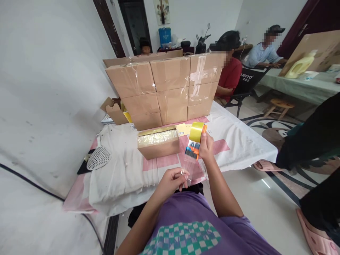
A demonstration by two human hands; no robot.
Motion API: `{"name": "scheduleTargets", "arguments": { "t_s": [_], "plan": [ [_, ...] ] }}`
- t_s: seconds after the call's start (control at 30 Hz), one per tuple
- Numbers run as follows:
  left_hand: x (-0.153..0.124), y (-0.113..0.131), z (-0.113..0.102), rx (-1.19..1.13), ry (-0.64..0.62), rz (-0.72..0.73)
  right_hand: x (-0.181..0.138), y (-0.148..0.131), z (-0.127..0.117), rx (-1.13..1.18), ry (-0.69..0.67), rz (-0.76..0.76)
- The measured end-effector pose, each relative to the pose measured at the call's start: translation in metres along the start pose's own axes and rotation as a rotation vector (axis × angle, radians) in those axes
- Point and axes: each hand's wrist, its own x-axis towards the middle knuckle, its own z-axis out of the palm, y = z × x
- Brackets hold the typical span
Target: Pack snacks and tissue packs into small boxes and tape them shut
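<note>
My right hand grips a tape dispenser with orange and blue parts and a yellow roll of tape on it. From the dispenser a clear strip of packing tape runs down to my left hand, whose fingers are pinched on its end. Just left of the dispenser, a small cardboard box sits on the cloth-covered table, with shiny tape over its top. Neither hand touches this box.
Stacked, taped cardboard boxes form a wall behind the small box. An opened carton and a white perforated fly swatter lie at left. A person in red sits beyond the stack; someone stands at right, near pink slippers.
</note>
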Motion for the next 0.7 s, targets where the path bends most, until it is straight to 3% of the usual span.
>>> {"name": "scheduleTargets", "arguments": {
  "t_s": [0.2,0.4,0.7],
  "plan": [
    [-0.003,-0.014,0.005,-0.017,0.025,-0.029,-0.005,-0.01,0.004,0.243,0.013,0.185],
    [-0.003,-0.021,0.002,-0.018,0.043,-0.071,-0.009,-0.023,0.009,0.411,-0.083,0.353],
    [-0.002,-0.029,-0.008,-0.063,0.066,-0.081,-0.009,-0.021,0.01,0.508,-0.287,0.421]
  ]
}}
